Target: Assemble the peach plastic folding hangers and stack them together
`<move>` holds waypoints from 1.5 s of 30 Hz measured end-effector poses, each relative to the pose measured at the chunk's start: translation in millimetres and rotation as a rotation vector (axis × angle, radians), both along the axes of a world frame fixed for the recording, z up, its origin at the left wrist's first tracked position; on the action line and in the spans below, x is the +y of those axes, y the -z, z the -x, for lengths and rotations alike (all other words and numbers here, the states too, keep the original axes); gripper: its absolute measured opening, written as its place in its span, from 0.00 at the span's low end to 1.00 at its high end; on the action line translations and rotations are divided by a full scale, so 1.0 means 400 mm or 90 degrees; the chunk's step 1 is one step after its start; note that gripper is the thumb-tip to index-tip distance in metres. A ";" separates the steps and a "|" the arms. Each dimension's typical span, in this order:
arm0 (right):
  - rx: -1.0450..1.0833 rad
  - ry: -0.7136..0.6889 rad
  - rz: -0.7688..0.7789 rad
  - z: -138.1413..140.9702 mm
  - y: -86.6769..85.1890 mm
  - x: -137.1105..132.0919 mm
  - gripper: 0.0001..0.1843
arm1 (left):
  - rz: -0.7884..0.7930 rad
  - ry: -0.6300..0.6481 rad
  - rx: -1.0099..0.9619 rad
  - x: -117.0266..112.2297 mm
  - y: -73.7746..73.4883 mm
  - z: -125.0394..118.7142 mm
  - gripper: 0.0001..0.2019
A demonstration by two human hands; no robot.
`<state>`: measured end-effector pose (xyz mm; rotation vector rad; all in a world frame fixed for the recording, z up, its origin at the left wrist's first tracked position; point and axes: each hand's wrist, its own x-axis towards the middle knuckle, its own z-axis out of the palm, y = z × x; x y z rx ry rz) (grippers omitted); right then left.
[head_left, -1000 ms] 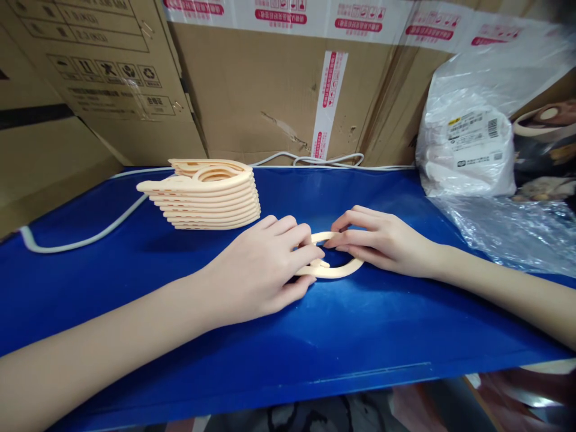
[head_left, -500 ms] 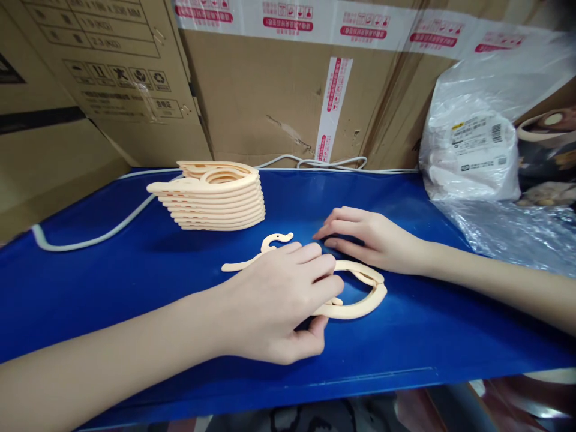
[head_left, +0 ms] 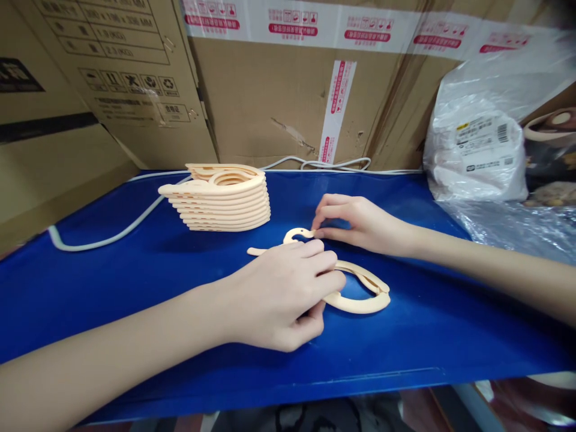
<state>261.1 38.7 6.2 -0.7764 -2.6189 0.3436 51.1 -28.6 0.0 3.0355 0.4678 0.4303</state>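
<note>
A cream folding clothes hanger point(head_left: 363, 306) lies on the blue table, with its curved hook toward the back and a closed loop of arms to the right. Over its middle sits my left hand point(head_left: 288, 294), fingers curled round it and covering much of its body. My right hand point(head_left: 344, 221) pinches the tip of the hook between thumb and fingers. Behind and to the left stands a neat stack of folded cream hangers point(head_left: 225, 201), apart from both hands.
Cardboard boxes point(head_left: 270, 90) wall off the back and left. A white cable point(head_left: 108, 237) runs along the table's rear and left side. At the back right sits a clear plastic bag point(head_left: 477, 156) with labelled white contents. The blue tabletop point(head_left: 382, 360) ends at a front edge.
My right hand has moved to the hook and closed on its tip. The hanger has turned a little under my left hand. The camera view has shifted slightly.
</note>
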 end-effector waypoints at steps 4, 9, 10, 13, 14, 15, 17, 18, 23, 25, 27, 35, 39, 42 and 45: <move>0.079 0.102 0.055 -0.088 -0.008 -0.007 0.11 | -0.091 -0.049 -0.022 0.016 0.005 0.003 0.12; 0.201 0.273 0.177 -0.173 -0.003 -0.010 0.11 | -0.176 -0.137 -0.057 0.007 -0.009 -0.006 0.13; 0.244 0.292 0.201 -0.180 -0.003 -0.010 0.09 | -0.160 -0.138 -0.037 0.001 -0.011 -0.010 0.12; 0.364 0.323 0.250 -0.183 -0.007 -0.006 0.06 | -0.105 -0.142 0.047 -0.018 -0.008 -0.024 0.13; 0.398 0.332 0.264 -0.181 -0.007 -0.006 0.06 | -0.096 -0.149 0.067 -0.023 -0.005 -0.028 0.14; 0.433 0.340 0.276 -0.178 -0.007 -0.005 0.05 | -0.095 -0.158 0.080 -0.026 -0.001 -0.031 0.15; 0.501 0.350 0.303 -0.174 -0.004 -0.006 0.02 | -0.100 -0.176 0.087 -0.028 0.005 -0.033 0.16; 0.538 0.350 0.316 -0.173 -0.001 -0.007 0.01 | -0.103 -0.185 0.080 -0.027 0.007 -0.032 0.17; 0.673 0.352 0.366 -0.169 0.007 -0.019 0.03 | -0.065 -0.220 0.080 -0.003 0.003 -0.022 0.17; 0.678 0.360 0.394 -0.164 0.004 -0.028 0.03 | -0.043 -0.224 0.089 0.011 -0.001 -0.018 0.16; 0.669 0.359 0.426 -0.157 0.000 -0.038 0.03 | -0.042 -0.226 0.079 0.024 -0.003 -0.014 0.14; 0.513 0.357 0.499 -0.154 0.004 -0.054 0.07 | -0.052 -0.236 -0.008 0.048 0.011 -0.008 0.12; 0.222 0.317 0.311 -0.157 0.014 -0.063 0.22 | -0.026 -0.231 -0.003 0.057 0.019 -0.003 0.13; -0.009 0.266 0.098 -0.150 0.020 -0.078 0.24 | -0.025 -0.239 0.008 0.062 0.020 0.003 0.15; -0.094 0.207 0.041 -0.142 0.025 -0.089 0.22 | -0.026 -0.257 0.017 0.062 0.017 0.007 0.16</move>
